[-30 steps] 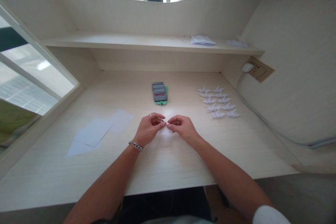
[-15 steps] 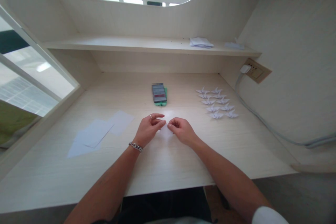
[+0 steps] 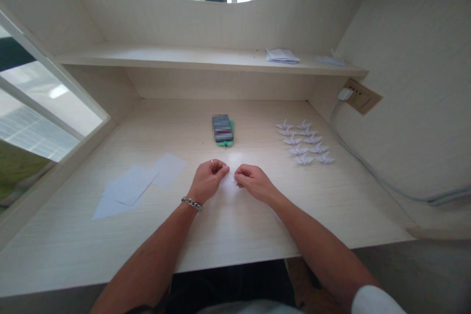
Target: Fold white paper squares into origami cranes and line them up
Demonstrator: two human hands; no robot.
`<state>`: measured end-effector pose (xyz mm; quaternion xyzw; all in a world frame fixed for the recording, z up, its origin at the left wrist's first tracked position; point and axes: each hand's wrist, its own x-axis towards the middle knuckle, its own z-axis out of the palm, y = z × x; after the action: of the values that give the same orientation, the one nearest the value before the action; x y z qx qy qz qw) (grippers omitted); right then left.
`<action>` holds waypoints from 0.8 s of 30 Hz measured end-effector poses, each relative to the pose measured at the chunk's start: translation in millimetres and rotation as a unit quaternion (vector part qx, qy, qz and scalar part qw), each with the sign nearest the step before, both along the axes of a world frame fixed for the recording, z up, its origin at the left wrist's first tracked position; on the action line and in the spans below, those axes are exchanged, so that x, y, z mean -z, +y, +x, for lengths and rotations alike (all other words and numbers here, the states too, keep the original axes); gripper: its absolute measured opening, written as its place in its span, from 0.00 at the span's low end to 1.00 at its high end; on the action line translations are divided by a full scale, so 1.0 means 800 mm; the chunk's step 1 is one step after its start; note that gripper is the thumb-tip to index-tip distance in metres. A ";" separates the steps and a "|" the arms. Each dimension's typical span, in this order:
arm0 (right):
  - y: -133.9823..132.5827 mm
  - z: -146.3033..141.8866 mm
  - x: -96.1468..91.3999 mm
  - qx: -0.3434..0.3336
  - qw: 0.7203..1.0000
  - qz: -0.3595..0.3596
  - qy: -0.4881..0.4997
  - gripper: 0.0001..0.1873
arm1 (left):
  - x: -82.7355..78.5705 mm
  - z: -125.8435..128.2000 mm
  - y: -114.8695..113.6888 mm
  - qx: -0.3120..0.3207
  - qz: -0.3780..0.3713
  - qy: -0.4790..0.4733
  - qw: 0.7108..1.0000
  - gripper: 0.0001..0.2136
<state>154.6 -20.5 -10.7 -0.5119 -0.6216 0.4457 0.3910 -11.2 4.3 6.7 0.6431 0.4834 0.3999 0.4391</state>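
Note:
My left hand (image 3: 208,180) and my right hand (image 3: 252,181) meet at the middle of the pale wooden desk (image 3: 221,235), fingers curled in a pinch. Between the fingertips lies a small white piece of paper (image 3: 231,179), mostly washed out by glare, and both hands grip it. My left hand wears a ring and a chain bracelet. Several folded white paper cranes (image 3: 304,142) sit in two rows to the right of my hands.
A phone in a green case (image 3: 223,130) lies beyond my hands. Loose white sheets (image 3: 136,184) lie at the left. On the shelf (image 3: 184,59) sits folded paper (image 3: 282,56). A wall socket (image 3: 358,96) with a grey cable (image 3: 371,167) is at the right.
Both hands have dropped slightly toward the desk and curled tighter over the small paper; they stay close together at the same spot.

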 end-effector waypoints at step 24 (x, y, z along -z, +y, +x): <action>-0.004 0.006 -0.020 0.021 0.997 0.053 -0.059 0.07 | 0.003 0.011 -0.005 0.030 0.001 0.007 1.000 0.10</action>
<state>159.1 -23.9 5.3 -0.5289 -0.6556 0.3725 0.3894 -2.7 0.3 4.1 0.6606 0.4664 0.3827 0.4468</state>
